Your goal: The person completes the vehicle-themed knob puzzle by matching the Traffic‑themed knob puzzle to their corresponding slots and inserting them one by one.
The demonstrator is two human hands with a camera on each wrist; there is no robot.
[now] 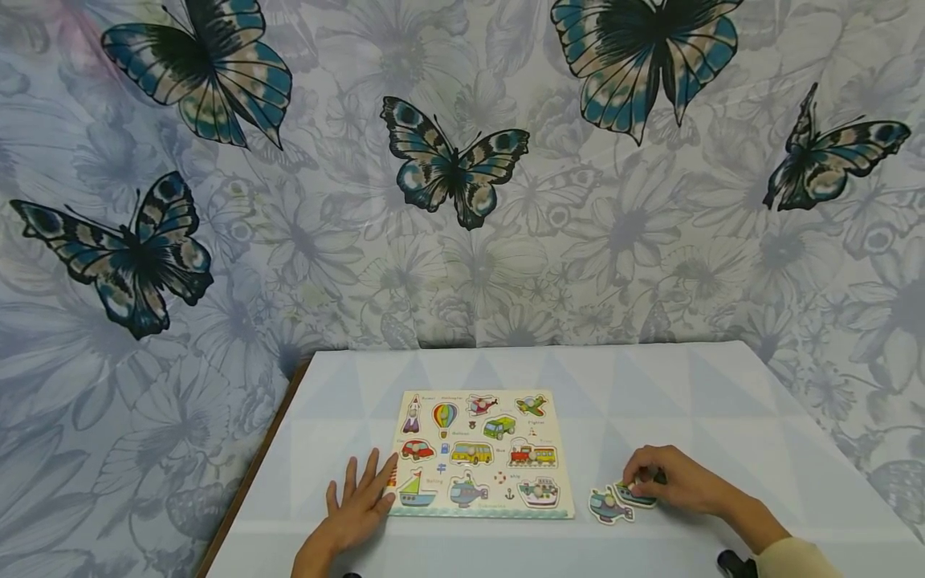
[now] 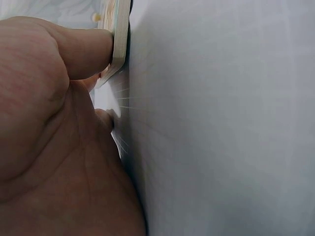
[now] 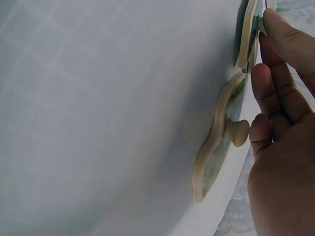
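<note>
A wooden puzzle board [image 1: 462, 514] printed with vehicles lies on the table. My left hand [image 1: 359, 502], fingers spread, rests at its left edge. In the left wrist view the thumb [image 2: 91, 51] touches the board's side [image 2: 119, 42]. Off the board's right side, my right hand [image 1: 672, 479] pinches a boat-shaped puzzle piece [image 1: 634, 498] low over the table. The right wrist view shows thumb and finger at the small knob of this piece [image 3: 244, 42]. Beside it lies a blue submarine-like puzzle piece [image 1: 610, 507], whose round wooden knob [image 3: 237, 132] faces up. Fingers partly hide the boat piece.
The white patterned table [image 1: 347, 385] extends around the board, with a brown edge [image 1: 253, 466] on its left. Behind it hangs a floral cloth [image 1: 462, 281] with butterflies. A small black object [image 1: 735, 563] sits by the right forearm.
</note>
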